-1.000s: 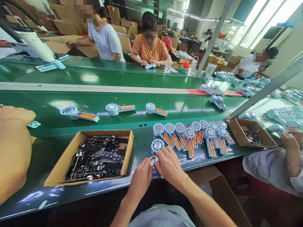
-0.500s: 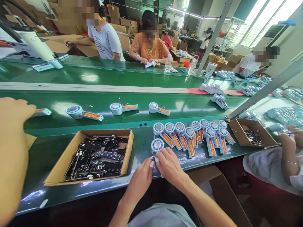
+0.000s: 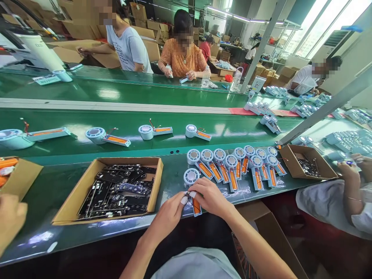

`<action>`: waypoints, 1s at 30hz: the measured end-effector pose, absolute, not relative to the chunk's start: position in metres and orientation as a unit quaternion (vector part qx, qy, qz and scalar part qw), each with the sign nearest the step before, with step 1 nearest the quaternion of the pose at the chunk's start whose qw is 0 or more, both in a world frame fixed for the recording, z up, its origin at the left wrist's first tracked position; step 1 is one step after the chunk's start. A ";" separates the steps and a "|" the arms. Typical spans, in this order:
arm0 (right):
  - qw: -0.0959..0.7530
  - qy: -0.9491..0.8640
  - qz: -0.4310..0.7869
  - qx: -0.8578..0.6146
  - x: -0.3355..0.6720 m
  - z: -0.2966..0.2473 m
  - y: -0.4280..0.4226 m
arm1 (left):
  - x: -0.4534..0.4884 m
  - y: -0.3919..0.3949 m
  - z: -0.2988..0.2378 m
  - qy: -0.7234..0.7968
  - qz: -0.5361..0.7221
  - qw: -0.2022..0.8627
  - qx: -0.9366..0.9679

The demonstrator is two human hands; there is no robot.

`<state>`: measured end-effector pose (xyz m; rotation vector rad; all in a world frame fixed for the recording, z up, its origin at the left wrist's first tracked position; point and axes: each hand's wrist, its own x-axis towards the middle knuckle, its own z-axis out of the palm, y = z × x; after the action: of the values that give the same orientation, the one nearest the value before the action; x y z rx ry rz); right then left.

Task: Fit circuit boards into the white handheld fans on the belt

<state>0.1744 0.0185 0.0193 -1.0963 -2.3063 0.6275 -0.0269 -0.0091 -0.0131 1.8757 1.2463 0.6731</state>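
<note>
A light-blue handheld fan lies on the bench edge before me, its round head away from me and its open handle showing an orange battery. Over that handle, my left hand and my right hand meet, thumbs and fingertips closed in a pinch on the fan's thin dark wires. The wire ends are mostly hidden by my fingers. White coverings wrap both thumb tips. Just right of my hands, several similar fans lie close together, handles toward me. To the left stands a cardboard tray of black circuit boards.
More fans lie spaced along the green conveyor. At far left, another person's hand is near a box with orange parts. A co-worker's hands work at right, beside a second parts box. A metal post slants across.
The arm at far left has drawn back and down, uncovering a fan and a box of orange parts. Conveyor fans have shifted slightly right. The orange battery now shows below my hands.
</note>
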 end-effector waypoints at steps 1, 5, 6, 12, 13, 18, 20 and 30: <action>0.259 -0.841 0.249 -0.405 0.177 0.023 0.017 | -0.026 -0.010 -0.015 0.501 0.271 0.382 0.728; 0.218 -0.862 0.234 -0.394 0.183 0.039 0.006 | -0.023 -0.016 -0.020 0.561 0.313 0.364 0.674; 0.189 -0.878 0.209 -0.386 0.182 0.041 0.003 | -0.022 -0.018 -0.020 0.575 0.323 0.362 0.659; 0.148 -0.909 0.164 -0.354 0.172 0.030 -0.001 | -0.017 -0.021 -0.012 0.572 0.370 0.378 0.626; 0.178 -0.899 0.187 -0.355 0.172 0.027 0.000 | -0.018 -0.021 -0.011 0.566 0.374 0.375 0.631; 0.330 -0.802 0.303 -0.396 0.170 0.017 0.004 | -0.018 -0.028 -0.004 0.550 0.350 0.394 0.648; 0.341 -0.797 0.302 -0.397 0.168 0.015 0.002 | -0.017 -0.031 0.000 0.558 0.347 0.414 0.630; 0.308 -0.827 0.262 -0.390 0.163 0.011 -0.007 | -0.012 -0.029 0.004 0.553 0.374 0.441 0.600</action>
<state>0.1626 -0.0075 0.0106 -1.0322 -2.1863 0.6939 -0.0116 -0.0288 0.0036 1.4889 1.3731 0.9274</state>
